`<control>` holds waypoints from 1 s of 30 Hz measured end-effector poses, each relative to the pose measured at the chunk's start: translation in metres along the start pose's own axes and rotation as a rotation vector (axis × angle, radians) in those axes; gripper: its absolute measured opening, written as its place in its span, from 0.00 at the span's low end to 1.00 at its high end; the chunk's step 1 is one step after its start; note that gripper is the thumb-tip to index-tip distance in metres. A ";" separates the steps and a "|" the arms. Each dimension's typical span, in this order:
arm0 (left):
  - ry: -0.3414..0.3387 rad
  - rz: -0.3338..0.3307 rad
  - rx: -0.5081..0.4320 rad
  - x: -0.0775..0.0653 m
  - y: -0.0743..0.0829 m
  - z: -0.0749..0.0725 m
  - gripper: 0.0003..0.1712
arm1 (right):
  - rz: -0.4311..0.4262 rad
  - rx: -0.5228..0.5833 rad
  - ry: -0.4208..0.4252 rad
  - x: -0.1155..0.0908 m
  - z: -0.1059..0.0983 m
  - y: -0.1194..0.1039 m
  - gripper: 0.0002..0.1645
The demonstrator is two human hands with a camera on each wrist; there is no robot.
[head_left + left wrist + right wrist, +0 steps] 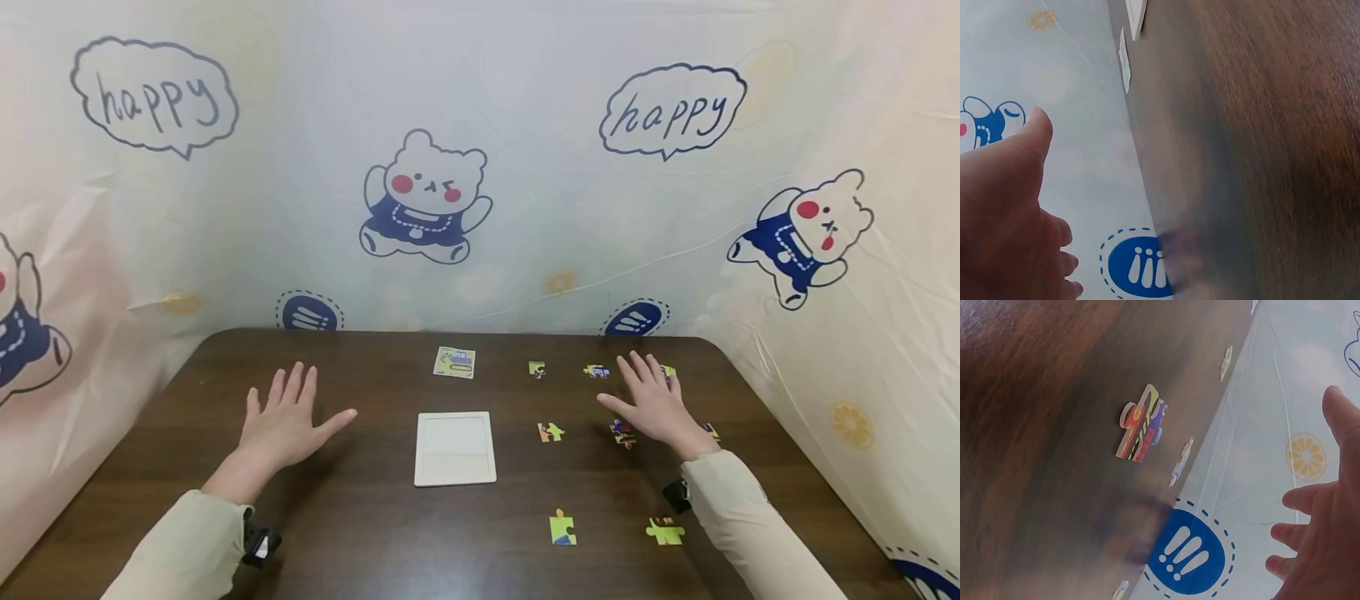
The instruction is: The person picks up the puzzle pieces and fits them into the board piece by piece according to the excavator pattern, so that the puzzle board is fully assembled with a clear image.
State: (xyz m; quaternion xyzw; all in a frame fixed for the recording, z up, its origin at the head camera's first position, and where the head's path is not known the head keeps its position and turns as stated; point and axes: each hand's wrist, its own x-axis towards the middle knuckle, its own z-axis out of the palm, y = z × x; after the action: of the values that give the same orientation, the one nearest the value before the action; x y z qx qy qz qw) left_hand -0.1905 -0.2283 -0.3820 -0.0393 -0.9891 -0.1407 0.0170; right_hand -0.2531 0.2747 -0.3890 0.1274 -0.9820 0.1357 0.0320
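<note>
My left hand (281, 425) hovers over the table's left side, fingers spread, holding nothing. On the right, my right hand (654, 406) is also spread and holds nothing, above loose jigsaw pieces. Nearest it lies a red-and-purple jigsaw piece (622, 432), seen larger in the right wrist view (1141, 428). Two pieces, at back right (670, 372) and beside the wrist (711, 431), are partly hidden by this hand and arm. Between the hands sits a white square puzzle tray (455, 482) with no pieces in it. Behind the tray lies a small printed picture card (454, 363).
More jigsaw pieces lie apart in loose rows: green (537, 368), purple (597, 372), orange-green (550, 432), and two yellow-green near the front (562, 537) (665, 531). The brown table (360, 533) ends at a printed curtain (525, 167) around back and sides.
</note>
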 end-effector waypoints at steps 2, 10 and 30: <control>0.005 0.003 0.000 0.000 0.000 0.001 0.60 | -0.005 -0.003 0.002 0.001 0.000 0.000 0.52; 0.047 0.044 -0.006 0.002 0.003 0.004 0.61 | -0.022 -0.001 0.000 0.004 -0.002 -0.004 0.52; 0.020 0.301 -0.083 0.017 0.033 0.033 0.56 | -0.155 0.230 -0.005 0.061 0.002 -0.025 0.44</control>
State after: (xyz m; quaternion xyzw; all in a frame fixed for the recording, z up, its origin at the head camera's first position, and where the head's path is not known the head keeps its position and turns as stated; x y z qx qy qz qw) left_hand -0.2050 -0.1864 -0.4037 -0.1863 -0.9652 -0.1778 0.0463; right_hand -0.3057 0.2357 -0.3783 0.2058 -0.9473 0.2443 0.0252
